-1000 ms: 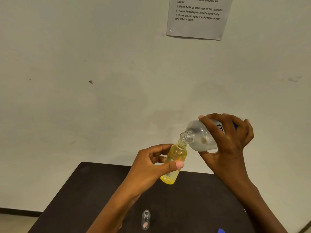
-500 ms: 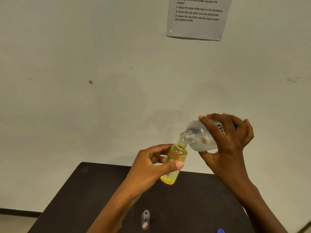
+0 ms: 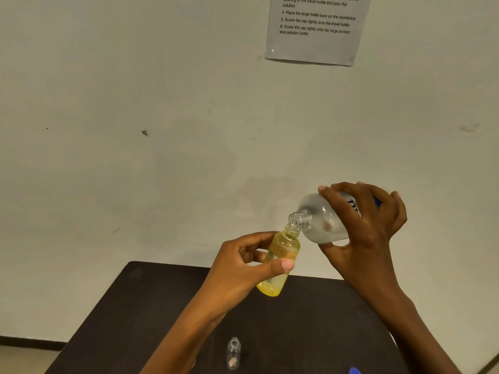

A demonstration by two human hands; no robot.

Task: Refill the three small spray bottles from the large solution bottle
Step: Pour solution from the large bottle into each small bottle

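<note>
Pouring position: the large bottle (image 3: 321,222) is held in the air above the far edge of the bench (image 3: 310,319). It is tilted, with its long axis running from upper right to lower left. Its uncapped, threaded neck points down and left and meets the mouth of the small yellow bottle (image 3: 280,260). The small yellow bottle leans slightly, mouth up and to the right, base down toward the bench.

The right hand (image 3: 370,225) grasps the large bottle around its body from above. The left hand (image 3: 243,268) grasps the small yellow bottle at mid-body, between thumb and curled fingers.

The right hand hides the rear end of the large bottle and most of its label; only a few black letters and a blue patch show. No stream can be made out at the necks. The large bottle looks cloudy, and its fill level cannot be told. The small yellow bottle shows a deeper yellow at its base.

Nearer on the bench, a small clear bottle (image 3: 233,353) stands uncapped with a pinkish patch at its lower end. A blue item (image 3: 354,370) is cut off by the bottom edge. A printed sheet (image 3: 316,28), cut off at the top, hangs on the wall (image 3: 135,130).
</note>
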